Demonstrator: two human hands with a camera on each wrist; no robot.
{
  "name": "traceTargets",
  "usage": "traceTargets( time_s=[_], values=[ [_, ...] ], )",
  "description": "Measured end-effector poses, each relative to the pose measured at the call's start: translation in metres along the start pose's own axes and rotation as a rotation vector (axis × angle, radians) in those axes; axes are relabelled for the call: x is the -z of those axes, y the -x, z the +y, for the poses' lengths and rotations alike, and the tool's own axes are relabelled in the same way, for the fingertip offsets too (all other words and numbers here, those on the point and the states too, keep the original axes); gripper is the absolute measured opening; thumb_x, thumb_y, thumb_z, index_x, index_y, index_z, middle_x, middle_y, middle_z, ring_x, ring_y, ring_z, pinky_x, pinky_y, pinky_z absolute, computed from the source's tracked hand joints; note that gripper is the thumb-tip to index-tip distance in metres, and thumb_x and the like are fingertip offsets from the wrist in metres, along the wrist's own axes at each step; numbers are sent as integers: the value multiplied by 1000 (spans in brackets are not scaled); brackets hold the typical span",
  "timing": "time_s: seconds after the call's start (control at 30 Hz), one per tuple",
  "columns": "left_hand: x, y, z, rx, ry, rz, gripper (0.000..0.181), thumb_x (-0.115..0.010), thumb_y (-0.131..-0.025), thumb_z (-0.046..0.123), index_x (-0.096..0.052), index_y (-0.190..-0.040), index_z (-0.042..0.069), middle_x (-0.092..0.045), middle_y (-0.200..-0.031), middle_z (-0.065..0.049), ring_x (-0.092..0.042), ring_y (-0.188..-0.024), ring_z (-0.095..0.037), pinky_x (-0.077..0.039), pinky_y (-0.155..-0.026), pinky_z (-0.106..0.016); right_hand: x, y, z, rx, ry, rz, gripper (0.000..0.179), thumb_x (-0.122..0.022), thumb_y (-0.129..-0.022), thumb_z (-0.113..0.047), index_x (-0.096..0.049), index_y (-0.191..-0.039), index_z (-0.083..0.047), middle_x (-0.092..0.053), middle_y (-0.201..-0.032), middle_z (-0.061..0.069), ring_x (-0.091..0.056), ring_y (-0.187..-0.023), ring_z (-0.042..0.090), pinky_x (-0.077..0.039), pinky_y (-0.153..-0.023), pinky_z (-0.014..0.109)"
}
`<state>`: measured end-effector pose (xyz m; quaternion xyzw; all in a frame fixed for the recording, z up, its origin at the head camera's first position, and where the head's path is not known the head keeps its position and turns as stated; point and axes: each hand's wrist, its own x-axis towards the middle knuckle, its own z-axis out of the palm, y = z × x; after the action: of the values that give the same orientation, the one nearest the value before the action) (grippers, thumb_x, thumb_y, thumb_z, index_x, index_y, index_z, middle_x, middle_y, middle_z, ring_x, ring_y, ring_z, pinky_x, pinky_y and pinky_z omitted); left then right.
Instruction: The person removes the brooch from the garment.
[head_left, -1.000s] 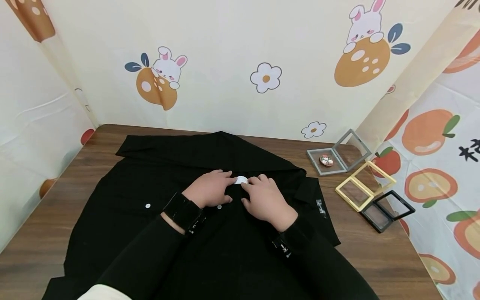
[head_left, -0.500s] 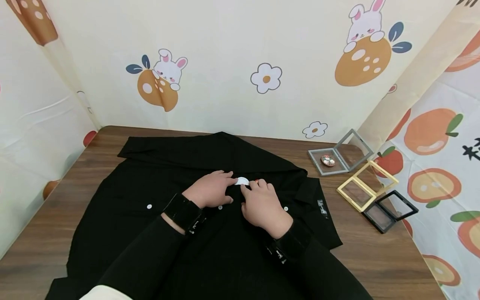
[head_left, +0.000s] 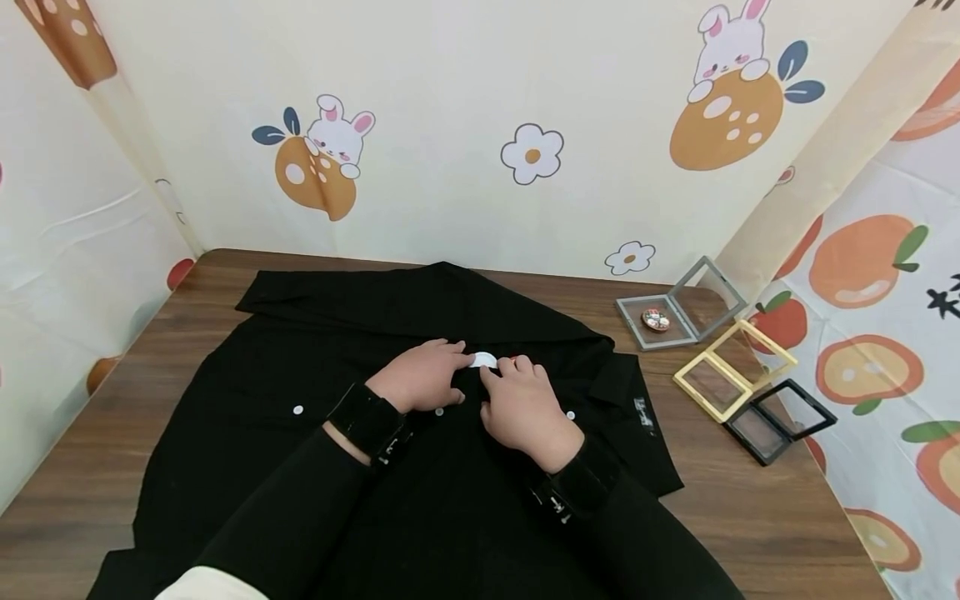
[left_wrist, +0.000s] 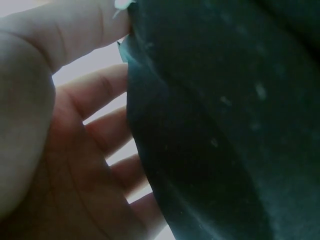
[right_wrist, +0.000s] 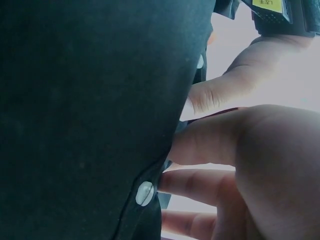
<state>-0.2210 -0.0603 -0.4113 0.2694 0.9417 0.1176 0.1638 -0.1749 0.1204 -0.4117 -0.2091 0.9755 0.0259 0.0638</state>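
A black shirt [head_left: 247, 467] lies spread over the table, with small white buttons [head_left: 297, 410] on it. Between the hands is a small white rounded piece [head_left: 483, 360], its kind unclear. My left hand [head_left: 420, 377] rests on the shirt, a fingertip at the white piece's left side; in the left wrist view its fingers [left_wrist: 107, 92] look fairly straight and spread at the cloth. My right hand [head_left: 528, 408] lies at the piece's right side, a red bit [head_left: 514, 359] showing by its fingers. Cloth hides the right fingertips in the right wrist view.
At the right stand three open frame-like cases: a grey one [head_left: 660, 344] holding a round patterned badge-like thing [head_left: 656, 320], a yellow one [head_left: 712, 413] and a black one [head_left: 765, 458]. Printed cloth walls [head_left: 450, 75] rise behind and beside the wooden table [head_left: 757, 525].
My right hand has shifted slightly left and its fingers have moved, uncovering the red bit and a button beside its wrist. The left hand stays almost where it was.
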Motion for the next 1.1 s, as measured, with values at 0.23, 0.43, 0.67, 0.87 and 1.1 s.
traceTargets(
  time_s=[0.23, 0.43, 0.67, 0.87, 1.1],
  values=[
    [0, -2, 1, 5, 3, -12, 62, -73, -98, 31, -52, -153, 12, -37, -163, -13, -30, -151, -37, -29, -121, -49, 1, 1, 1, -5, -10, 2, 48, -59, -104, -31, -57, -149, -15, -52, -148, 14, -47, -127, 35, -41, -101, 49],
    [-3, -1, 2, 14, 16, -32, 61, -74, -98, 30, -53, -152, 12, -37, -163, -13, -31, -151, -38, -29, -121, -51, -4, 3, 0, 0, -24, -22, 49, -58, -104, -32, -56, -150, -16, -51, -150, 13, -46, -128, 35, -41, -101, 48],
    [-5, -2, 2, 11, 27, -15, 60, -74, -97, 28, -54, -151, 12, -38, -162, -13, -31, -150, -38, -29, -120, -51, -4, 2, 2, 0, -23, -16, 50, -60, -104, -32, -56, -151, -16, -50, -151, 13, -46, -127, 34, -41, -101, 47],
    [-3, -3, 3, 19, 33, -21, 60, -73, -98, 29, -53, -152, 13, -37, -163, -13, -30, -151, -37, -29, -121, -51, -2, 0, 2, -4, -5, -27, 50, -58, -105, -33, -55, -151, -17, -50, -151, 12, -45, -127, 34, -40, -102, 47],
    [2, -2, 3, 17, 41, -22, 59, -73, -98, 28, -54, -151, 11, -37, -163, -15, -30, -151, -38, -30, -120, -52, 0, 0, 2, -4, 6, -37, 51, -57, -105, -35, -53, -153, -18, -48, -153, 11, -43, -132, 34, -39, -105, 48]
  ],
)
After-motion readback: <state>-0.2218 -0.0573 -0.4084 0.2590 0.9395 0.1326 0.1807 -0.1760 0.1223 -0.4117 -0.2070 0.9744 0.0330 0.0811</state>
